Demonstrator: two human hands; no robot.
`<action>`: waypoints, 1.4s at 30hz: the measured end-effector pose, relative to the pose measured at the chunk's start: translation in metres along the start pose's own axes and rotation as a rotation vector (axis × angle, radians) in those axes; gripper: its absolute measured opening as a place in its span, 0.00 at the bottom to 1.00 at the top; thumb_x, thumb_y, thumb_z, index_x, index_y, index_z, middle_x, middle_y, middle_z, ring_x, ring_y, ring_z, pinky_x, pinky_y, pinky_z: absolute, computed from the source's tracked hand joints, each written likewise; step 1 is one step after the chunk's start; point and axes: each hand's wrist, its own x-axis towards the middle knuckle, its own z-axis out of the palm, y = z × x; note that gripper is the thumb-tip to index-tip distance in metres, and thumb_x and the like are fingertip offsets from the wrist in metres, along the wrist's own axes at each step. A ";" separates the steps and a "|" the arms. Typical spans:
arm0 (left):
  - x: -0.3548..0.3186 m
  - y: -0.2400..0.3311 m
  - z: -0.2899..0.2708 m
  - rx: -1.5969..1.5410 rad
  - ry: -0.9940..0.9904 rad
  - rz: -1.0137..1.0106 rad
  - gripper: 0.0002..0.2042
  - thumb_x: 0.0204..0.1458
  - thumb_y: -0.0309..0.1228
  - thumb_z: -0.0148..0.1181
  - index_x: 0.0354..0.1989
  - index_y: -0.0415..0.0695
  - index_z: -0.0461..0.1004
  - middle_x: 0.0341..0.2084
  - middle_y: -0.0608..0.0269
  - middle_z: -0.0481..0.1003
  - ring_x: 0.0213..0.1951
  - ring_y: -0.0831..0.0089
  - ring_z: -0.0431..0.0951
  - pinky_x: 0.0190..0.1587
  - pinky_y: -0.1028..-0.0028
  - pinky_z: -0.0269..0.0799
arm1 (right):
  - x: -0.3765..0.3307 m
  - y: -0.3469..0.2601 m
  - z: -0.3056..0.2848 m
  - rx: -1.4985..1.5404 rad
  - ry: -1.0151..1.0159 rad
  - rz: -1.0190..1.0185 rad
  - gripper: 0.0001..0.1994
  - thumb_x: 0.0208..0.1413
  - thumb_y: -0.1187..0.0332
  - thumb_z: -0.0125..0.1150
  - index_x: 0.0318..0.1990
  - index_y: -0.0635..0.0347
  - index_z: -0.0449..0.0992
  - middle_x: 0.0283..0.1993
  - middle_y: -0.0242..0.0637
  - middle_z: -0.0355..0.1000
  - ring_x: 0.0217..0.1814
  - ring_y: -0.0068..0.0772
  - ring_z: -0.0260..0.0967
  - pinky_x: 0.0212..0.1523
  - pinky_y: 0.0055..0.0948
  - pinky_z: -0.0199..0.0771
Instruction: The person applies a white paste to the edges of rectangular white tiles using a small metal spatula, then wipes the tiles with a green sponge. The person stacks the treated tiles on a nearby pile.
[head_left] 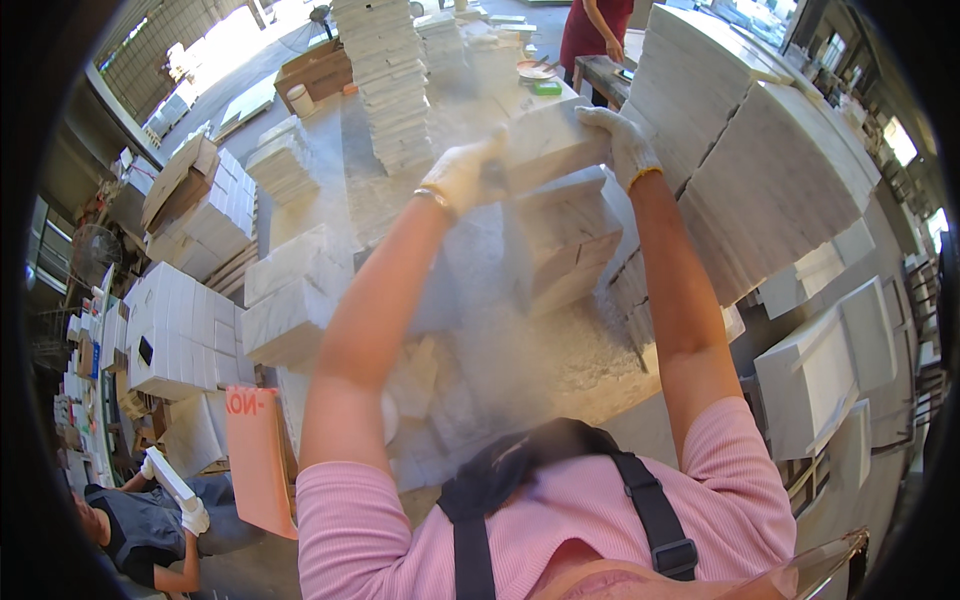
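Note:
Out in front of me, both arms reach to a pale stone slab (pixel 557 140), its thick front edge toward me. My left hand (pixel 464 174), in a white knit glove, grips its left end; the fingers are partly blurred by haze. My right hand (pixel 624 146), in a similar glove with a yellow cuff, is closed over its right end, fingers on the top edge. Just below the slab is a stack of pale stone pieces (pixel 565 240). Whether the slab touches the stack I cannot tell.
Tall stone stacks rise on the right (pixel 775 170) and at the back (pixel 380 80). White blocks (pixel 290 290) stand at left, beside an orange board (pixel 260 460). A co-worker (pixel 150 525) at lower left holds a white piece; another person (pixel 590 40) stands behind. Pale rubble (pixel 600 350) lies below.

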 end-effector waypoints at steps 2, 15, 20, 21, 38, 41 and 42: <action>0.001 0.002 0.000 0.019 0.003 -0.017 0.29 0.56 0.52 0.68 0.57 0.41 0.73 0.53 0.53 0.75 0.55 0.57 0.75 0.53 0.52 0.76 | 0.005 0.002 -0.001 0.005 0.006 0.028 0.16 0.47 0.66 0.72 0.44 0.63 0.84 0.38 0.36 0.79 0.34 0.28 0.77 0.37 0.25 0.74; 0.012 0.001 -0.006 0.087 -0.021 -0.047 0.36 0.55 0.53 0.68 0.60 0.33 0.67 0.54 0.43 0.73 0.53 0.44 0.76 0.51 0.52 0.79 | -0.001 0.007 -0.003 0.050 0.025 0.078 0.13 0.50 0.68 0.71 0.43 0.61 0.83 0.38 0.34 0.79 0.35 0.27 0.76 0.40 0.26 0.73; 0.032 -0.009 -0.026 0.296 -0.166 0.165 0.34 0.55 0.53 0.68 0.54 0.31 0.71 0.50 0.44 0.74 0.47 0.50 0.79 0.45 0.58 0.82 | 0.013 0.014 -0.005 0.007 0.029 0.117 0.14 0.49 0.66 0.73 0.43 0.63 0.83 0.38 0.34 0.79 0.35 0.27 0.75 0.41 0.27 0.72; 0.034 -0.007 -0.029 0.377 -0.170 0.192 0.33 0.55 0.53 0.67 0.53 0.31 0.71 0.49 0.44 0.74 0.46 0.52 0.79 0.43 0.59 0.82 | 0.016 0.016 -0.005 0.000 0.036 0.129 0.15 0.49 0.66 0.73 0.43 0.63 0.83 0.38 0.34 0.79 0.35 0.27 0.75 0.42 0.27 0.72; -0.012 -0.034 0.004 0.929 0.192 0.246 0.65 0.33 0.56 0.77 0.77 0.39 0.43 0.66 0.46 0.67 0.64 0.55 0.70 0.65 0.65 0.66 | 0.012 0.013 -0.009 -0.262 0.062 0.073 0.26 0.46 0.53 0.77 0.47 0.63 0.81 0.42 0.34 0.78 0.41 0.26 0.76 0.42 0.26 0.73; -0.011 -0.035 0.009 0.825 0.187 0.286 0.61 0.31 0.51 0.79 0.75 0.40 0.50 0.62 0.49 0.71 0.61 0.58 0.73 0.61 0.63 0.71 | 0.012 0.011 -0.005 -0.464 0.090 0.022 0.28 0.49 0.49 0.74 0.48 0.66 0.81 0.42 0.37 0.79 0.41 0.29 0.75 0.43 0.28 0.73; -0.011 -0.035 0.010 0.784 0.175 0.300 0.60 0.30 0.49 0.80 0.74 0.41 0.53 0.61 0.51 0.72 0.60 0.59 0.74 0.60 0.63 0.72 | 0.010 0.009 -0.003 -0.555 0.124 0.021 0.29 0.50 0.48 0.72 0.48 0.67 0.81 0.43 0.38 0.79 0.41 0.31 0.75 0.44 0.30 0.73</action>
